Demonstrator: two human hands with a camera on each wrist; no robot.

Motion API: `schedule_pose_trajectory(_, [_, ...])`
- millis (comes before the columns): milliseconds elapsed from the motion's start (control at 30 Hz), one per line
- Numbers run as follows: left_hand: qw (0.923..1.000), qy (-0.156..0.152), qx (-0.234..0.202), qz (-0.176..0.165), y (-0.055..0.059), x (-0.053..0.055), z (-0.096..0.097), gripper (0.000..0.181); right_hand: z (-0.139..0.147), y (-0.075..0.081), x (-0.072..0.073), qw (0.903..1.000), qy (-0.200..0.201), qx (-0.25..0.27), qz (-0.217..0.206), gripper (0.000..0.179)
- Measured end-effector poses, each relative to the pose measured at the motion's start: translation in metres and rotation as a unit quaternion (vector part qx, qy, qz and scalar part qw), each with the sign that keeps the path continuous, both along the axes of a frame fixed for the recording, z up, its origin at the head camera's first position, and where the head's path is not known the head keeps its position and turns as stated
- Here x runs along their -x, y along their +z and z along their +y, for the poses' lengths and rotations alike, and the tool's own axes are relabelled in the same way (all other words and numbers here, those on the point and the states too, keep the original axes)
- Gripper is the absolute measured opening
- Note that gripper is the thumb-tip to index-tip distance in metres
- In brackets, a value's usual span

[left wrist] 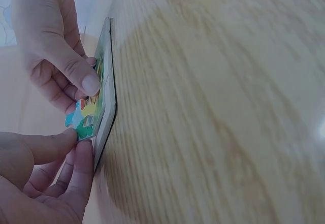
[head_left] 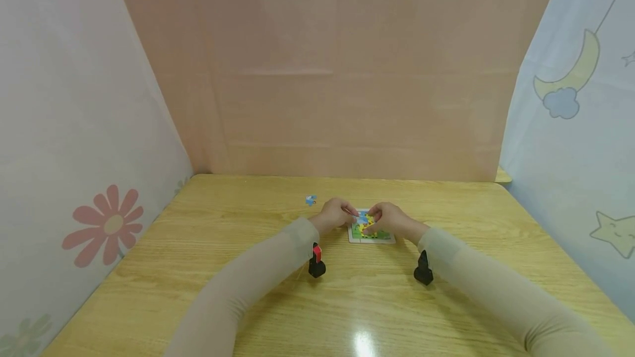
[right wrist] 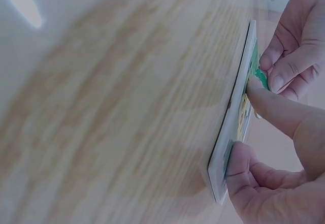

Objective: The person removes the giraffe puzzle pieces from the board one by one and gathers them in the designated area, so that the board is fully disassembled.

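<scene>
A small puzzle board (head_left: 372,240) with a pale border and a green, yellow and blue picture lies on the table. My left hand (head_left: 335,214) is at its left side, pinching a puzzle piece (left wrist: 81,120) between thumb and fingertips. That piece is blue, green and yellow and stands tilted at the board's edge. My right hand (head_left: 392,219) reaches over the board from the right, its thumb on the picture and other fingertips on the board in the right wrist view. Both hands partly cover the picture.
A loose blue puzzle piece (head_left: 310,200) lies on the wooden table (head_left: 248,197), left of and beyond the board. A brown sheet (head_left: 337,98) hangs behind the table. Patterned cloth walls (head_left: 99,98) stand at both sides.
</scene>
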State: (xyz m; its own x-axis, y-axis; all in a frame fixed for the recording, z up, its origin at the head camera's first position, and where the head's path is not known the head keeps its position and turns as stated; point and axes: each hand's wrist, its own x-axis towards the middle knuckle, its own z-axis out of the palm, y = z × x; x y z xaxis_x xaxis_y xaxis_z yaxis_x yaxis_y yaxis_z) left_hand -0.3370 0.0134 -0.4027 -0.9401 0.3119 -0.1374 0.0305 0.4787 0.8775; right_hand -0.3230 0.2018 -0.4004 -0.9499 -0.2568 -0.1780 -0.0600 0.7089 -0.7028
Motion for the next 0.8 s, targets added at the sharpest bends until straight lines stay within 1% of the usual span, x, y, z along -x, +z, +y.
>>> schedule_pose_trajectory(100, [1.0,-0.004,-0.001,-0.001,-0.0007,0.0011,-0.0009,0.006,-0.0006,0.0008,-0.0005,1.0,-0.003,-0.003,-0.006,0.056])
schedule_pose_trajectory(233, [0.9999,-0.001,-0.015,-0.007,-0.0039,0.0034,-0.0006,0.006,-0.0016,0.0039,-0.0017,0.9999,-0.004,-0.008,-0.014,0.057])
schedule_pose_trajectory(367, [0.9993,0.012,-0.033,-0.013,-0.0077,0.0058,0.0013,0.006,-0.0023,0.0059,-0.002,0.9998,-0.001,-0.002,-0.021,0.058])
schedule_pose_trajectory(533, [0.9983,0.023,-0.048,-0.025,-0.0081,0.0056,0.0006,0.007,-0.0034,0.0072,-0.0015,0.9995,0.0,0.007,-0.032,0.058])
schedule_pose_trajectory(667, [0.9981,0.019,-0.051,-0.029,-0.0067,0.0036,-0.0015,0.008,-0.0037,0.0073,-0.0016,0.9994,0.002,0.007,-0.033,0.058])
schedule_pose_trajectory(800, [0.9976,0.02,-0.057,-0.033,-0.0066,0.0037,-0.0015,0.007,-0.0027,0.0066,-0.0004,0.9994,0.004,0.005,-0.034,0.059])
